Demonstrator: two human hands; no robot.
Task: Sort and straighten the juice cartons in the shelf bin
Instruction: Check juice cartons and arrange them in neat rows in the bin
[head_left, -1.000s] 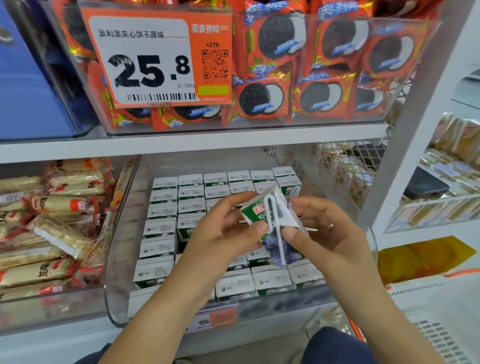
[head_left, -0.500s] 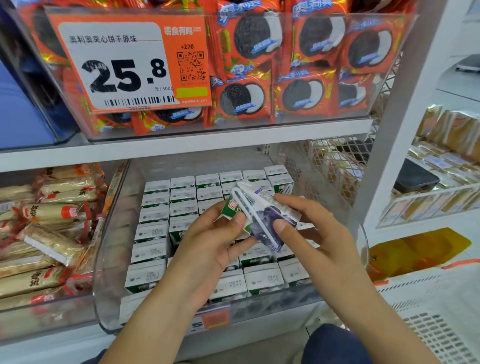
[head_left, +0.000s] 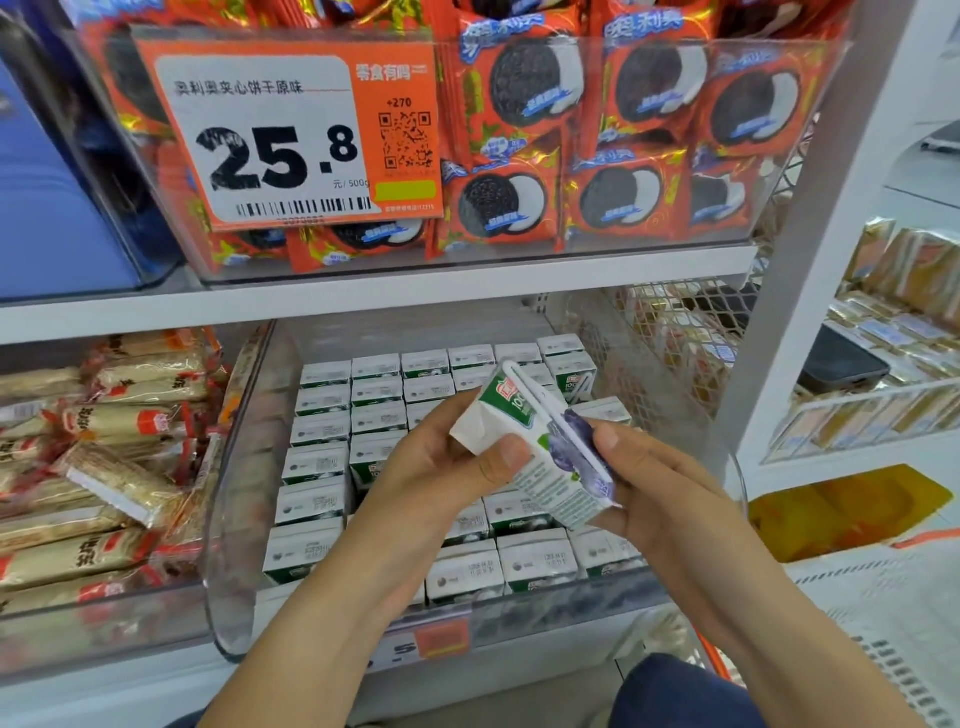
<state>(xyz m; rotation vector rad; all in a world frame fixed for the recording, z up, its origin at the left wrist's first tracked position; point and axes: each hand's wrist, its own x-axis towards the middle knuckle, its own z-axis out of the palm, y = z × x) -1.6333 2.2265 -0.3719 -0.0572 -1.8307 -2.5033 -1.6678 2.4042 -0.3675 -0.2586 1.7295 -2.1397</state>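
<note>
Juice carton sits tilted, pinched between your left hand and right hand above the clear bin.

The orange price tag on the front wall of the upper clear bin carries these markings:

- White panel, top line: 奥利奥夹心饼干原味.
- Large black price: 25.8, followed by small print 元/500g.
- A barcode along the lower edge; the digits beneath it are too blurred to read.
- Orange part, top right: 零食有鸣, then +270 above a QR code.

The red biscuit packs behind that wall show 奥利奥 in white on blue.

The held juice carton shows the digits 10 on a green field; further print is illegible.

The lower price strip on the shelf edge shows a 5.
</note>
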